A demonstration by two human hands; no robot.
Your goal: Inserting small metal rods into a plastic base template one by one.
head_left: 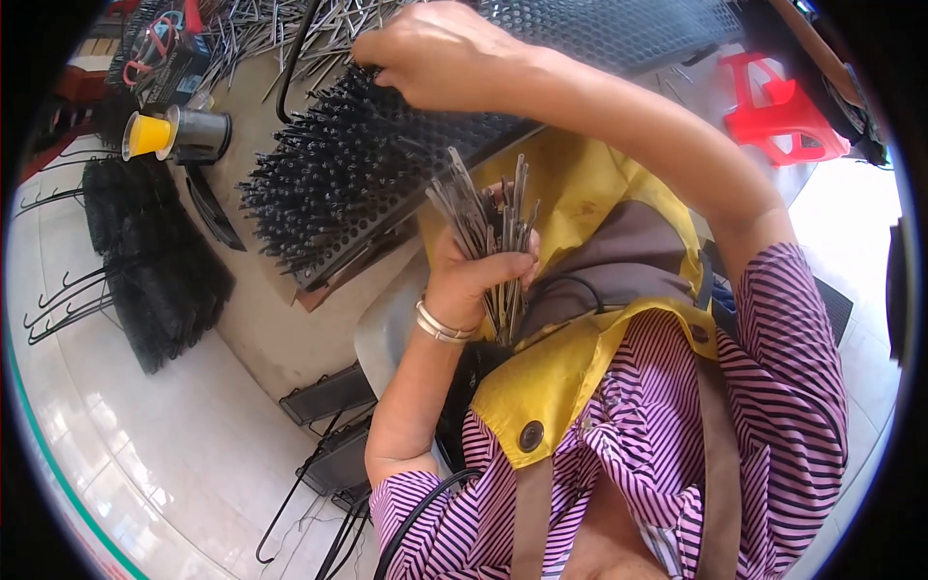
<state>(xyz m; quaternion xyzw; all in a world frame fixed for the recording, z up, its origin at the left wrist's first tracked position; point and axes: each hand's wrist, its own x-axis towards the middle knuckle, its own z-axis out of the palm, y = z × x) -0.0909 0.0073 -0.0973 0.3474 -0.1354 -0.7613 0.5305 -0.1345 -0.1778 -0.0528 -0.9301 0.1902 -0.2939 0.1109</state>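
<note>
My left hand (471, 280), with a pale bangle at the wrist, is closed round a bundle of thin grey metal rods (474, 217) held in front of my apron. The rods' upper ends fan out unevenly. Farther off, my right hand (435, 58) is over the back edge of a dark perforated rack (362, 237). Its fingers are pinched together, and what lies between them is too hidden to name. Many dark pins (319, 184) stand upright, densely packed, in the left part of the rack.
Loose metal rods (290, 29) lie scattered at the back of the table, beside a larger perforated sheet (619, 34). A yellow cup (148, 134) lies at the left. Black bundles with hooks (159, 261) are at the far left. A red plastic stool (783, 116) stands at the right.
</note>
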